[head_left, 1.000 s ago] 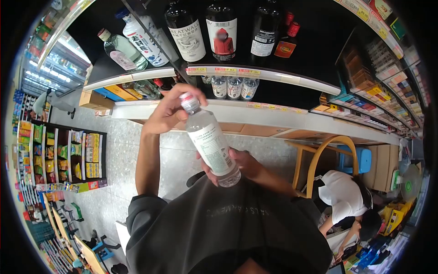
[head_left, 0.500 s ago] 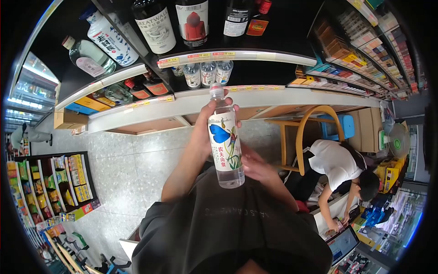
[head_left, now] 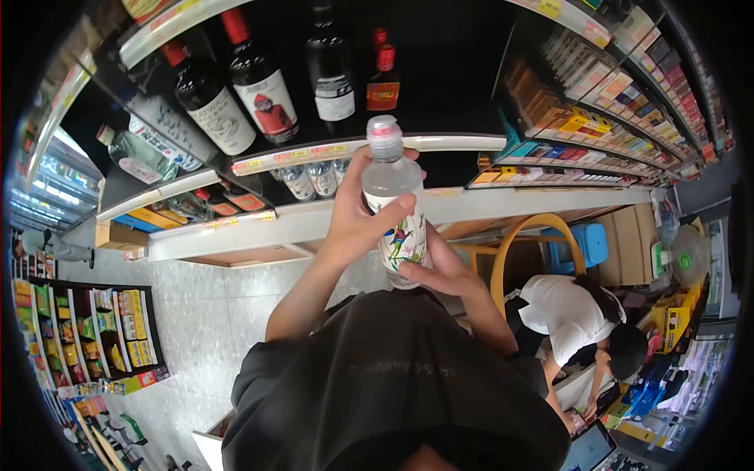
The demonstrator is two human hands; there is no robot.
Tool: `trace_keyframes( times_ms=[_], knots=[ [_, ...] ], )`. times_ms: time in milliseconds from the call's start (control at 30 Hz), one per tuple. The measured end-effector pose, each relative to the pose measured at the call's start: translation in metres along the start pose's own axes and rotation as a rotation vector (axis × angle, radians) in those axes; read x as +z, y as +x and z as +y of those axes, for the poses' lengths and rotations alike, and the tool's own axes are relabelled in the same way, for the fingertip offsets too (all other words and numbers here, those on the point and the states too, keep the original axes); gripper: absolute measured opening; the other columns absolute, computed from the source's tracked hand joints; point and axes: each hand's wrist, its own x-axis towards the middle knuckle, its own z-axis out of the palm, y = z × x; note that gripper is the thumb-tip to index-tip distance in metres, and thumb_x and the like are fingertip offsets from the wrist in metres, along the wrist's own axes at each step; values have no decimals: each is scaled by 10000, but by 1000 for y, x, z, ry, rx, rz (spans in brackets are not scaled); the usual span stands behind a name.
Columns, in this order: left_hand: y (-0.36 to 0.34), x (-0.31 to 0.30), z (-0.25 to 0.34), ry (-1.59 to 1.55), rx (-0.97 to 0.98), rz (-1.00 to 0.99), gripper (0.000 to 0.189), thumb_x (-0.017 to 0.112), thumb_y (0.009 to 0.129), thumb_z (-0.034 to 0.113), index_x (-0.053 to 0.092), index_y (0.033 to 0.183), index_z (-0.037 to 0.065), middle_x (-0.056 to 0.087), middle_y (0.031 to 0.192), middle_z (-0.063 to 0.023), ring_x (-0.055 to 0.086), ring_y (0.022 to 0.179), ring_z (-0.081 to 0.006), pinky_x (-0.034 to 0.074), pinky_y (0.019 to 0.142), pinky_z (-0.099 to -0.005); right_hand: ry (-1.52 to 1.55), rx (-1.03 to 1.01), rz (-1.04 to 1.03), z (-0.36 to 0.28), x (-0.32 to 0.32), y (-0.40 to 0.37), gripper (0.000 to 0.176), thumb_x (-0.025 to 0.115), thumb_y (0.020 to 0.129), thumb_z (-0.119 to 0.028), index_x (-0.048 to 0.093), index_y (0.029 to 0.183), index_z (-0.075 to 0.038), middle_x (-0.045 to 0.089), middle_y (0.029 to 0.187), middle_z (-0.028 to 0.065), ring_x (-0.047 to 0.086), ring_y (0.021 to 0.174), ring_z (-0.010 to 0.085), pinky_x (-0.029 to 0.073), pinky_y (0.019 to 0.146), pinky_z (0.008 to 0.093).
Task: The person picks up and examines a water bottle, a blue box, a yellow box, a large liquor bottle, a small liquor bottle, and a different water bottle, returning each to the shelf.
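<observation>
A clear water bottle (head_left: pixel 393 179) with a pink-and-clear cap and a white label printed with flowers stands nearly upright before my chest. My left hand (head_left: pixel 355 216) is wrapped around its upper body, the thumb lying across the label. Lower down, my right hand (head_left: pixel 444 267) grips the bottle from the right, its thumb on the label near the base. Behind the bottle, several similar water bottles (head_left: pixel 298 182) stand on a low shelf, partly hidden by my left hand and the held bottle.
Wine bottles (head_left: pixel 269 102) line the shelf ahead. Small packs fill a rack (head_left: pixel 581 118) at the right. A wooden chair (head_left: pixel 496 275) and a blue stool (head_left: pixel 589 243) stand right, near a person in a white shirt (head_left: pixel 565 310). A snack rack (head_left: pixel 94 330) is at left.
The bottle has been raised and turned, so the blue flower on its label no longer shows. Both hands stay on it, and my left thumb now crosses its front. The view has shifted.
</observation>
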Motion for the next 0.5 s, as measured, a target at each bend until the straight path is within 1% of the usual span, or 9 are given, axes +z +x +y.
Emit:
trace_keyframes(
  times_ms=[67,133,167,200,267,300,333,400,500],
  knots=[
    [20,10,-2,9,18,-65,741,790,757,239,382,1327,0,521,1277,-167,589,1106,-255,490,908,-364,-114,23,-39,-27,-23,12,820,755,779,-211,265,1392,28,443,1318,174,434,1253,251,341,1044,366],
    [37,23,-1,107,120,-200,739,801,747,212,389,1325,5,506,1295,-161,565,1131,-244,465,940,-368,-347,-176,123,-44,-38,20,851,775,746,-190,258,1386,31,450,1307,178,459,1233,257,359,1030,366],
    [47,23,-6,242,204,-256,726,804,740,192,403,1312,-1,503,1293,-160,535,1163,-242,423,984,-379,-430,-161,174,-46,-45,27,886,788,726,-167,246,1403,16,446,1321,172,447,1255,249,352,1040,359],
    [57,27,-6,246,204,-254,726,804,740,192,403,1312,-1,503,1293,-160,535,1163,-242,423,984,-379,-427,-164,170,-42,-53,34,886,788,726,-167,246,1403,16,446,1321,172,447,1255,249,352,1040,359],
    [77,43,1,388,426,-295,653,789,713,128,457,1268,34,469,1301,-151,458,1228,-265,354,1022,-371,-187,-233,257,-29,-72,53,899,786,722,-135,235,1420,-3,442,1339,155,435,1273,242,348,1050,355],
    [83,55,7,504,569,-154,598,773,709,108,494,1231,24,465,1301,-176,438,1236,-300,340,1031,-390,-125,-228,255,-32,-81,64,900,781,734,-119,224,1434,-20,438,1355,142,425,1280,237,343,1058,356],
    [82,53,4,515,570,-145,598,773,709,108,494,1231,24,465,1301,-176,438,1236,-300,340,1031,-390,-120,-230,242,-32,-90,78,900,781,734,-119,224,1434,-20,438,1355,142,425,1280,237,343,1058,356],
    [69,41,-12,673,709,73,558,730,783,96,455,1260,3,413,1344,-200,412,1258,-272,340,1040,-371,-85,-299,278,-29,-112,107,871,782,746,-145,246,1423,-27,446,1337,133,449,1245,226,354,1044,350],
    [1,15,-54,599,490,37,297,633,815,-33,535,1093,5,593,1073,-155,571,1001,-248,442,904,-362,-157,-445,303,-30,-140,149,750,788,761,-202,338,1337,-35,511,1226,109,495,1149,194,388,996,337]
  ],
)
